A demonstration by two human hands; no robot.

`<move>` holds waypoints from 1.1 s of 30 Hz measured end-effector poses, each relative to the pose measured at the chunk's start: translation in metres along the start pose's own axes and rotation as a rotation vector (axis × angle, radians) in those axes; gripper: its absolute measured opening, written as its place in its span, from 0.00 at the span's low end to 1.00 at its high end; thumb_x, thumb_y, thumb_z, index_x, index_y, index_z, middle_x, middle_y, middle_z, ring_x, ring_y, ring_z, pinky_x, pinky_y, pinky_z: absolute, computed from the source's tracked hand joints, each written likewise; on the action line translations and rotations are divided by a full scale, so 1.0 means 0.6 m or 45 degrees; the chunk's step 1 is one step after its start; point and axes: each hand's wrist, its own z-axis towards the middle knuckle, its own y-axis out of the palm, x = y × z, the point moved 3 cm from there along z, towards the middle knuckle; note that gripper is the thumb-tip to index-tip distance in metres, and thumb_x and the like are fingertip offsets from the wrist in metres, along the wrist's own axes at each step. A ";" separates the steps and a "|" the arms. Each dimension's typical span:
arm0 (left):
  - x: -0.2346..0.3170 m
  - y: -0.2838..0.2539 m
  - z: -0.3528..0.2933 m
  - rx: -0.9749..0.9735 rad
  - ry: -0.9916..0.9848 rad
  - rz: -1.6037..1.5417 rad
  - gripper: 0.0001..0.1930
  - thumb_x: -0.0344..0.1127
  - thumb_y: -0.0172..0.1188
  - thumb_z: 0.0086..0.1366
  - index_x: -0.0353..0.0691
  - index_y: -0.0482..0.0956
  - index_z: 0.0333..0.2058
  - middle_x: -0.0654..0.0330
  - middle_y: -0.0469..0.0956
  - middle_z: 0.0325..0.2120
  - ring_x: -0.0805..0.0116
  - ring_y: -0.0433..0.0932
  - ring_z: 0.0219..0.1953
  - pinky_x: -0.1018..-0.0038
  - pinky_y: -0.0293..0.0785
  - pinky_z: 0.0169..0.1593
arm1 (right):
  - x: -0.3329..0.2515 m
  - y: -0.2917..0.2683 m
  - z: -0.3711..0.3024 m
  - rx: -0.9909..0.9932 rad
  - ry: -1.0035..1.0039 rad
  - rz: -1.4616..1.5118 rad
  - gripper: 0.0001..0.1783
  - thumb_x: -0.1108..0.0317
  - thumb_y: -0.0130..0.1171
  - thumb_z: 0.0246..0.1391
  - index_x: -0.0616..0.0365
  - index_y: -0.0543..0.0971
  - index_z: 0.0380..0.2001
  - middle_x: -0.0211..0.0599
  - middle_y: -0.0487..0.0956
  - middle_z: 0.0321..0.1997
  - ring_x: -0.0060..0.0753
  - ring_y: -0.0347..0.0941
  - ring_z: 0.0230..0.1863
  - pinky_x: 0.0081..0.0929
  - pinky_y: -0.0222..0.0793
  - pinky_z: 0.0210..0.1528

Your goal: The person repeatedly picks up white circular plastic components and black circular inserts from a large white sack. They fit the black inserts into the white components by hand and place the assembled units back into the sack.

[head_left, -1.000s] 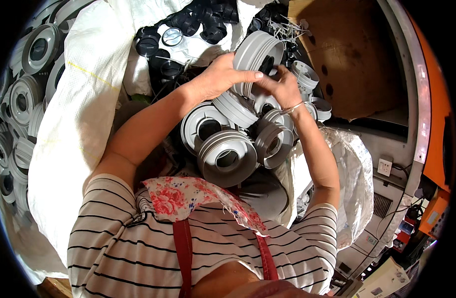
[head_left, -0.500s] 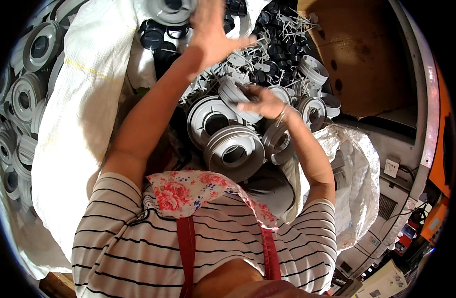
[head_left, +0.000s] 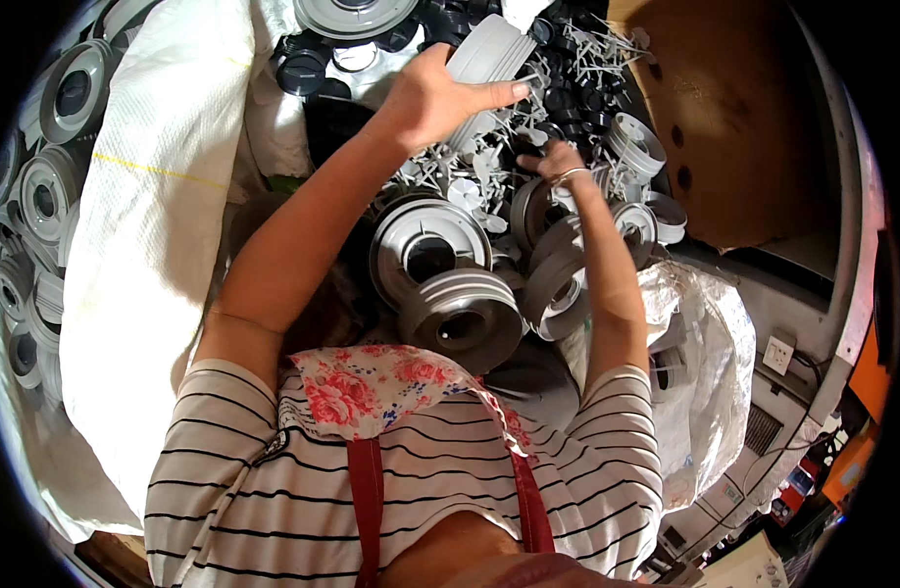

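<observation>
My left hand (head_left: 435, 103) is closed on a grey ribbed plastic ring (head_left: 491, 54), which it tilts above the heap of small parts; its thumb stretches along the near side and the other fingers are mostly hidden. My right hand (head_left: 556, 163) is over small white stemmed pieces (head_left: 479, 176) and black plastic caps (head_left: 573, 98). Its fingers are blurred and partly turned away, so whether it holds anything does not show. Nearer my body, a grey flanged ring (head_left: 430, 240) lies behind another grey ribbed ring (head_left: 460, 314), with more grey rings (head_left: 558, 294) to the right.
A white woven sack (head_left: 161, 196) rises along my left, with more grey rings (head_left: 48, 196) beyond it. On the right are a brown cardboard box (head_left: 734, 118), a clear plastic bag (head_left: 705, 382) and a wall socket (head_left: 778, 355). A large grey ring (head_left: 357, 15) sits at the far edge.
My left hand, earlier spread and blurred, now grips a grey ribbed ring. My right hand has left the ring it was touching and moved farther away, over the small parts.
</observation>
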 end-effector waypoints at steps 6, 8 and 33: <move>-0.026 0.015 0.005 -0.042 -0.166 -0.369 0.37 0.44 0.76 0.43 0.23 0.69 0.44 0.48 0.77 0.39 0.64 0.76 0.40 0.72 0.74 0.45 | -0.032 0.051 0.047 -0.143 0.311 -0.205 0.46 0.50 0.67 0.38 0.63 0.63 0.57 0.52 0.69 0.58 0.46 0.68 0.58 0.35 0.67 0.57; -0.027 0.023 0.004 -0.030 -0.140 -0.360 0.36 0.43 0.75 0.44 0.23 0.68 0.45 0.48 0.77 0.39 0.65 0.76 0.40 0.72 0.74 0.44 | 0.022 0.073 0.067 0.028 0.199 -0.070 0.48 0.52 0.70 0.34 0.62 0.62 0.57 0.56 0.69 0.57 0.50 0.69 0.57 0.35 0.68 0.56; 0.031 0.051 -0.058 -0.753 -0.502 -1.134 0.22 0.35 0.61 0.61 0.32 0.69 0.51 0.56 0.76 0.43 0.68 0.76 0.44 0.70 0.76 0.46 | -0.187 -0.171 -0.280 0.772 -0.819 0.189 0.39 0.57 0.74 0.33 0.70 0.70 0.45 0.50 0.74 0.40 0.48 0.72 0.43 0.35 0.71 0.45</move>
